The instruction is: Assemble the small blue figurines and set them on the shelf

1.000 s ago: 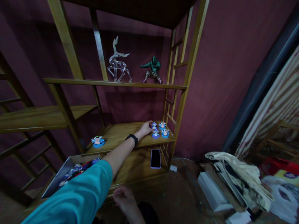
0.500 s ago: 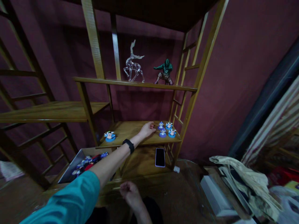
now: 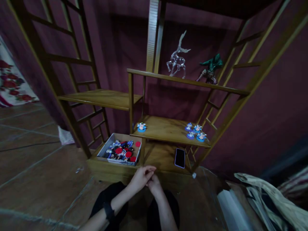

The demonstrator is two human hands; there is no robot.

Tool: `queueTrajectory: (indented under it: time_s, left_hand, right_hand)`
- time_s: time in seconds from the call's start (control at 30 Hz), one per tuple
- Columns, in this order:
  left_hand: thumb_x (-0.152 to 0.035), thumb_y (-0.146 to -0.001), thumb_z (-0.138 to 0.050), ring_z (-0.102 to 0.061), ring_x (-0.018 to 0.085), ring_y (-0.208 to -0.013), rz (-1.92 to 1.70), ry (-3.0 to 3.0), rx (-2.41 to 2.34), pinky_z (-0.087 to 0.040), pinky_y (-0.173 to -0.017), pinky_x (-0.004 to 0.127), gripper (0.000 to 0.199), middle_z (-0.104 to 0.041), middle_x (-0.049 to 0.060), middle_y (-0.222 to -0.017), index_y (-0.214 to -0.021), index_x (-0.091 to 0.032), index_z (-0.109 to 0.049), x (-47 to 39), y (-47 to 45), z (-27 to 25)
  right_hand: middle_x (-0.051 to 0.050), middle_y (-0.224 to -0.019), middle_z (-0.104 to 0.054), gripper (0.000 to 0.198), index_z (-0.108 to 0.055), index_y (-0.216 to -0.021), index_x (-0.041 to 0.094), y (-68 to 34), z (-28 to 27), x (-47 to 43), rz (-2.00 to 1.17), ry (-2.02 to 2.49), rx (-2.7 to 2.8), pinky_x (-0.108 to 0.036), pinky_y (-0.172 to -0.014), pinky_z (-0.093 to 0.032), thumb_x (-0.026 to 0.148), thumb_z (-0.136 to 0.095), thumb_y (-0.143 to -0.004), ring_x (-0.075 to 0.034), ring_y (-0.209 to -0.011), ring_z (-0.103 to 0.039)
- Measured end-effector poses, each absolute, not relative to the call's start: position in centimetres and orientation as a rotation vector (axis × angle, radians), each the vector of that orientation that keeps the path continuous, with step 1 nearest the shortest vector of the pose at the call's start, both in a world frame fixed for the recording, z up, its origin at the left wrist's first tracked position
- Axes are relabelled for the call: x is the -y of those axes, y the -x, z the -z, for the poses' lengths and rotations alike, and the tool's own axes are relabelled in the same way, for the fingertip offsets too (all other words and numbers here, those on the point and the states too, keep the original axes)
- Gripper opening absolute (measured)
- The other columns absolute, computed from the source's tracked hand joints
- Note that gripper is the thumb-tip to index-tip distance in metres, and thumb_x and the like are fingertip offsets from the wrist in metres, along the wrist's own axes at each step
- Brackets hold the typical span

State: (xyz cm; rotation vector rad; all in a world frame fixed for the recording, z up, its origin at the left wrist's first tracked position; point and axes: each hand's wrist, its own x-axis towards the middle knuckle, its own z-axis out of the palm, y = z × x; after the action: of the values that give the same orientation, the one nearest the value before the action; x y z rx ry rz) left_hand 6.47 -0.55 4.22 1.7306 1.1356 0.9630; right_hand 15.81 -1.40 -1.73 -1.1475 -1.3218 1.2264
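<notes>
My left hand, with a black band on its wrist, is in front of the lower shelf. Its fingers are loosely bent, and I see nothing in them. My right hand meets it from the right; its fingertips are partly hidden behind the left hand. Beyond them, on the wooden shelf, a small figurine on a blue base stands at the left end. Towards the right end stand two purple figurines and two blue-based ones, close together in pairs.
An open box of jumbled figurines with red bases sits at lower left. A phone lies on the bottom board. Above stand a clear deer statuette and a green-hooded figure. Folded cloth is at right.
My left hand has drawn back from the group of figurines at the right and now meets my right hand below the shelf. The view has swung left, bringing the whole box into sight.
</notes>
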Motion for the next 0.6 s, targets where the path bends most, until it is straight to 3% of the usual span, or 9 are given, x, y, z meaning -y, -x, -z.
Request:
queueTrajectory:
  time_s: [0.3, 0.6]
  left_hand:
    - [-0.023, -0.067, -0.059, -0.062, 0.017, -0.07, -1.0, -1.514, -1.302, -0.047, -0.068, 0.028, 0.024, -0.069, 0.006, -0.074, -0.087, -0.012, -0.068, -3.1, 2.4, 0.5]
    - [-0.022, -0.066, -0.059, -0.062, 0.02, -0.071, -1.147, -1.339, -1.709, -0.047, -0.066, 0.028, 0.017, -0.068, 0.005, -0.07, -0.079, -0.014, -0.068, -9.4, 11.8, 1.6]
  right_hand:
    - [-0.004, -0.08, -0.066, 0.027, -0.065, -0.085, 0.02, -15.8, 3.7, 1.6, -1.249, 1.339, 1.426, -0.029, -0.063, -0.048, 0.044, -0.057, -0.073, -0.02, -0.077, -0.061]
    - [-0.002, -0.077, -0.065, 0.03, -0.065, -0.087, 0.023, -15.7, 4.2, 1.4, -1.19, 1.373, 1.52, -0.028, -0.062, -0.047, 0.048, -0.056, -0.073, -0.018, -0.073, -0.06]
